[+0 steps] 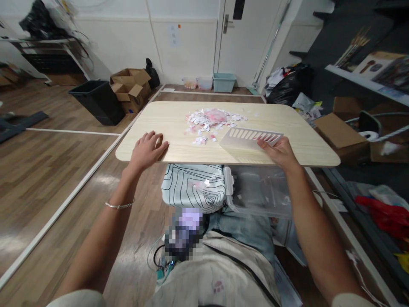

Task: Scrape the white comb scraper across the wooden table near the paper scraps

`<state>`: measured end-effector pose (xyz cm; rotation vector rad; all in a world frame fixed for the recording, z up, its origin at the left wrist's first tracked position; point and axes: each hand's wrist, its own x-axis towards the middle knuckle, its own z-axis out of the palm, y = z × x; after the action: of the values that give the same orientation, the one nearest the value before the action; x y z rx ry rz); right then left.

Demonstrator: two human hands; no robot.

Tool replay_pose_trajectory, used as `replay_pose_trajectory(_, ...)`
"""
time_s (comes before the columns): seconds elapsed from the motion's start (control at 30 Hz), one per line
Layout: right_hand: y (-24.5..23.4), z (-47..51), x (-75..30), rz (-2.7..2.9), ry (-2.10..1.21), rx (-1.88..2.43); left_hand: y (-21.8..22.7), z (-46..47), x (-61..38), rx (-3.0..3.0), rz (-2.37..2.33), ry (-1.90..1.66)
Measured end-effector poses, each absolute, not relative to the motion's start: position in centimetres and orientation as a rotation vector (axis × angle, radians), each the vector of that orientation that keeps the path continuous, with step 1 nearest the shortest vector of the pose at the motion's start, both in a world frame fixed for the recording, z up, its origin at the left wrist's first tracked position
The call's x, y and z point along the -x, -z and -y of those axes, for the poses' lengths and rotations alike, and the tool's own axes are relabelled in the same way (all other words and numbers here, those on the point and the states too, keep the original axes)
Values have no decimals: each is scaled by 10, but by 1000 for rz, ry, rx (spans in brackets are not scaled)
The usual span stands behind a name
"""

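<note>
My left hand (147, 149) rests palm down on the near left edge of a light wooden table (166, 117), fingers loosely curled, holding nothing. My right hand (277, 150) lies on the near right part of the table, its fingers pressing on the corner of a translucent slotted plastic sheet (247, 138). A heap of small white and pink paper scraps (211, 119) is spread over the table's middle, just left of the sheet and beyond both hands.
Under the table stand a clear plastic bin (262, 192) and a line-patterned cushion (193, 187). A black bin (97, 100) and open cardboard boxes (131, 87) sit on the floor at the left. Shelves and clutter line the right side (367, 140).
</note>
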<state>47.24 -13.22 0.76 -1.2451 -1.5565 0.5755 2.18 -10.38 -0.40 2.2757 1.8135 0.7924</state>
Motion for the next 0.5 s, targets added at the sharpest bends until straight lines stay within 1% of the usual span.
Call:
replay_pose_trajectory(0.03, -6, 131, -473, 1552, -576, 1245, 7, 122, -21, -2236, -1718, -953)
replay_pose_trajectory(0.1, -2, 129, -475, 1540, -569, 1243, 18, 171, -22, -1987, -1686, -1432)
replay_pose_trajectory(0.13, -1, 128, -476, 1534, -567, 1242, 26, 199, -22, -1886, -1702, -1566)
replay_pose_trajectory(0.17, 0, 128, -477, 1528, -566, 1242, 35, 229, -23, -1859, -1696, -1558)
replay_pose_trajectory(0.23, 1, 127, -478, 1522, -570, 1243, 59, 286, -25, -1825, -1678, -1330)
replay_pose_trajectory(0.33, 1, 126, -478, 1531, -576, 1242, 98, 349, -26, -1570, -1718, -986)
replay_pose_trajectory(0.43, 1, 127, -477, 1538, -572, 1238, 126, 376, -23, -1368, -1561, -680)
replay_pose_trajectory(0.5, 1, 127, -477, 1532, -566, 1240, 135, 379, -17, -1282, -1461, -550)
